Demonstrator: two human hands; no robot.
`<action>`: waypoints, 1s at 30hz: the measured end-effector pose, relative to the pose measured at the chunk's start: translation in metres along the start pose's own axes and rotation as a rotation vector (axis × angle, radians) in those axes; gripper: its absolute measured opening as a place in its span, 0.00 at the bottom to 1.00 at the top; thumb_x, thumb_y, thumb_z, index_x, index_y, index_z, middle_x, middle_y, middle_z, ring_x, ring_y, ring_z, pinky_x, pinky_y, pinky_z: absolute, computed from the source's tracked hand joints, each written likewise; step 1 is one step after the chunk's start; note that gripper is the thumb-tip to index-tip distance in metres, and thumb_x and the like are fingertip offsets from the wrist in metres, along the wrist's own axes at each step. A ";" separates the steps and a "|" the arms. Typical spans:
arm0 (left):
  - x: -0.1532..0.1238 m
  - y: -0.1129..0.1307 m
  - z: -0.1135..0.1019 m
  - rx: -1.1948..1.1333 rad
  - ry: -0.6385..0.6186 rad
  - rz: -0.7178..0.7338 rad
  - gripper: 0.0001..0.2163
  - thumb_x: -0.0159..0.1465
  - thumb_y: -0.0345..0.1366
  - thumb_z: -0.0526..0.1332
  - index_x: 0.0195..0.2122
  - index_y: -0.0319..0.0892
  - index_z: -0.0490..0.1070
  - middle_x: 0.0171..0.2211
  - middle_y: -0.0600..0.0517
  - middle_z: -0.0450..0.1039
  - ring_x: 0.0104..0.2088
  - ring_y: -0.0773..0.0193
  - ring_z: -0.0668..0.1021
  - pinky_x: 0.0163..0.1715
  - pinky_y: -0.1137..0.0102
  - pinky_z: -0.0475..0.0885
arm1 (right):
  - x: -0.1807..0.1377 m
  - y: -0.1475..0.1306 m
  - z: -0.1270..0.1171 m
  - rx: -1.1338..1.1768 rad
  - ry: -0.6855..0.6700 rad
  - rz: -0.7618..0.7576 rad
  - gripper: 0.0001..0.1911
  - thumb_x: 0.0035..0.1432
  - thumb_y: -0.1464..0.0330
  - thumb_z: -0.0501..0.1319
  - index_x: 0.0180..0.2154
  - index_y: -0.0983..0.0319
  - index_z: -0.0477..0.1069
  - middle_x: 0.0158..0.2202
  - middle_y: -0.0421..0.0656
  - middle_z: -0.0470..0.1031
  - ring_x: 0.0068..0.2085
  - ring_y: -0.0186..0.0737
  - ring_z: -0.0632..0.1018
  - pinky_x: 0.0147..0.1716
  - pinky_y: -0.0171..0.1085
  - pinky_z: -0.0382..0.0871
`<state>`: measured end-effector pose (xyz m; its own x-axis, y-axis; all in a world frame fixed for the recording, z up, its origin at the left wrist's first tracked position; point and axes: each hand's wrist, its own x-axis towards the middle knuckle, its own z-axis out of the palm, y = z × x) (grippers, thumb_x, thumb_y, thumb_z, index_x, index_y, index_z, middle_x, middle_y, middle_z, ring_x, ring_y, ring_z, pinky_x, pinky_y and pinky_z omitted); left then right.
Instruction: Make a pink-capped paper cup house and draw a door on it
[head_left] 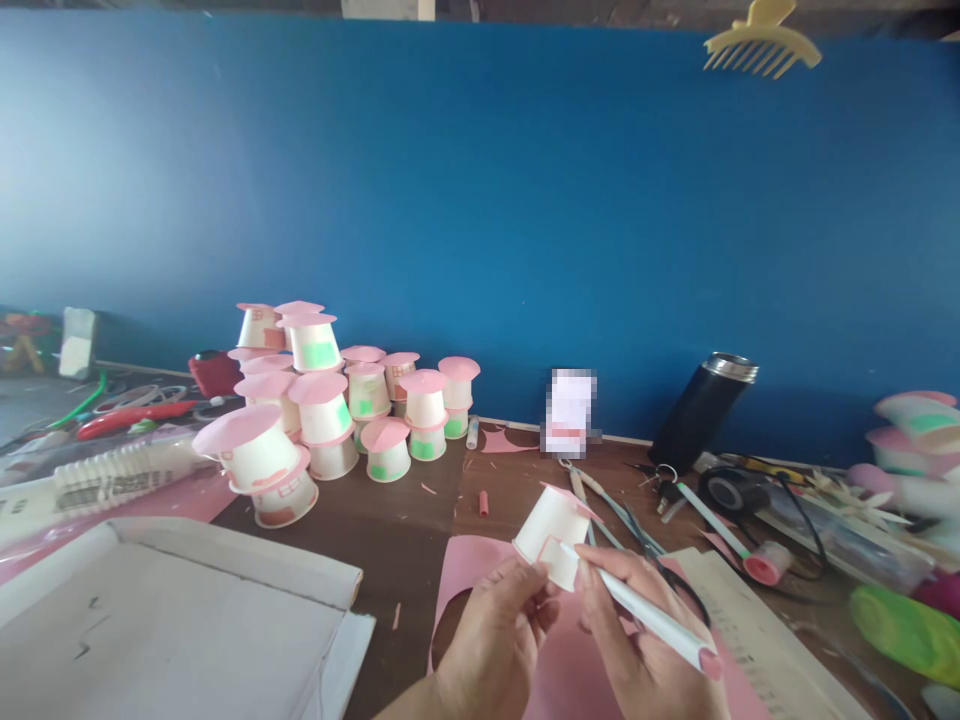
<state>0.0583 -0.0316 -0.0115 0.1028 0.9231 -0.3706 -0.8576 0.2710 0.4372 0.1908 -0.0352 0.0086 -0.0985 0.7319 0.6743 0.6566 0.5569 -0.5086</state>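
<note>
A small white paper cup (546, 518) with a pink paper piece at its top is tilted in my left hand (499, 625), fingers closed on its lower side. My right hand (637, 640) grips a white marker (652, 613) with a pink end. The marker's tip meets the cup's side, where a faint pink outline shows. Beneath both hands lies a sheet of pink paper (476, 560) with a curved cut-out. Behind to the left stand several stacked cups (322, 425) with pink round tops, some bearing green or pink patches.
An open white cardboard box (225, 610) lies at the front left. Scissors (637, 530) and a pale ruler-like strip (750, 620) are on the right. A black flask (694, 420) leans against the blue wall (480, 200). More cups (915, 430) sit at the far right.
</note>
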 end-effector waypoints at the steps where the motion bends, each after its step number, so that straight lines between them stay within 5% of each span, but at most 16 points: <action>1: 0.000 0.000 0.000 -0.001 0.001 0.000 0.12 0.43 0.32 0.75 0.27 0.34 0.77 0.26 0.50 0.74 0.30 0.67 0.73 0.36 0.70 0.68 | 0.000 0.000 0.000 -0.002 -0.001 -0.001 0.08 0.65 0.65 0.57 0.43 0.58 0.72 0.34 0.44 0.80 0.31 0.40 0.82 0.28 0.34 0.76; 20: 0.001 -0.001 -0.002 -0.052 -0.038 -0.027 0.10 0.47 0.31 0.73 0.29 0.35 0.76 0.32 0.47 0.78 0.34 0.64 0.76 0.41 0.69 0.70 | 0.000 0.000 0.001 0.021 0.003 0.014 0.08 0.66 0.64 0.56 0.42 0.58 0.72 0.33 0.45 0.80 0.30 0.40 0.81 0.22 0.33 0.72; 30: -0.001 0.003 0.004 -0.040 0.057 -0.033 0.03 0.59 0.24 0.61 0.31 0.32 0.75 0.31 0.45 0.76 0.32 0.63 0.77 0.40 0.68 0.72 | -0.001 0.000 0.001 0.022 -0.008 0.018 0.07 0.65 0.64 0.57 0.42 0.58 0.72 0.34 0.43 0.79 0.32 0.39 0.81 0.22 0.32 0.71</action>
<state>0.0578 -0.0311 -0.0066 0.1036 0.8965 -0.4308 -0.8740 0.2888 0.3909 0.1901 -0.0352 0.0070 -0.0923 0.7449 0.6607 0.6420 0.5517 -0.5323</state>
